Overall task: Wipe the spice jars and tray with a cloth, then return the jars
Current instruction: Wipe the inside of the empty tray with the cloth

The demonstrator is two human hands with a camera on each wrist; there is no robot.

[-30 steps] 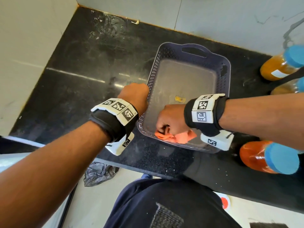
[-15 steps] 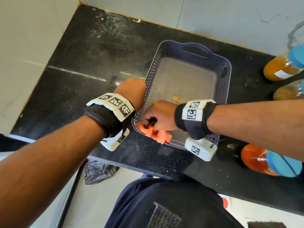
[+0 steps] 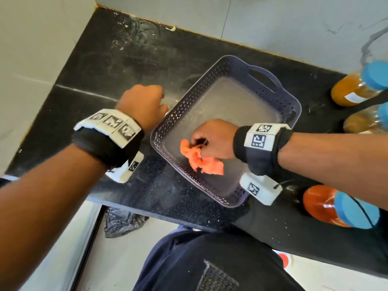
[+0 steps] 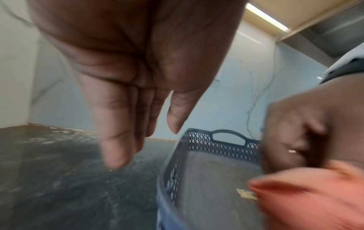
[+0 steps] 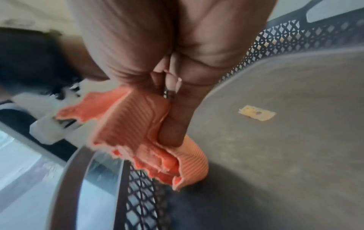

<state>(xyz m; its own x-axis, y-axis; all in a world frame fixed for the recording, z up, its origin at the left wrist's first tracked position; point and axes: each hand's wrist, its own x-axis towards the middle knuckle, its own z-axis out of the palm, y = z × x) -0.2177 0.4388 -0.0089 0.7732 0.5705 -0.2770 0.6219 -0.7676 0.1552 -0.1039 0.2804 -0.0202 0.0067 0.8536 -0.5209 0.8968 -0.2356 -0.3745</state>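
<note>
A dark lattice-walled tray (image 3: 178,114) with nothing standing in it sits on the black counter. My right hand (image 3: 212,139) is inside it and grips a crumpled orange cloth (image 3: 199,158) against the tray floor near the near-left side. In the right wrist view the fingers of the right hand (image 5: 177,109) curl round the cloth (image 5: 138,124) beside the tray wall (image 5: 141,194). My left hand (image 3: 142,106) hovers left of the tray, off its rim. Its fingers (image 4: 118,132) hang straight and hold nothing. Three blue-lidded spice jars (image 3: 352,91) (image 3: 365,122) (image 3: 327,206) stand to the right, outside the tray.
A small yellowish sticker scrap (image 5: 256,115) clings to the tray floor. White walls close the counter (image 3: 105,70) on the left and at the back. The front edge of the counter runs just below the tray. A black bag (image 3: 121,223) lies on the floor beneath.
My left hand has let go of the tray's left rim and drawn away to the left. The right hand has carried the cloth from the near rim onto the tray floor.
</note>
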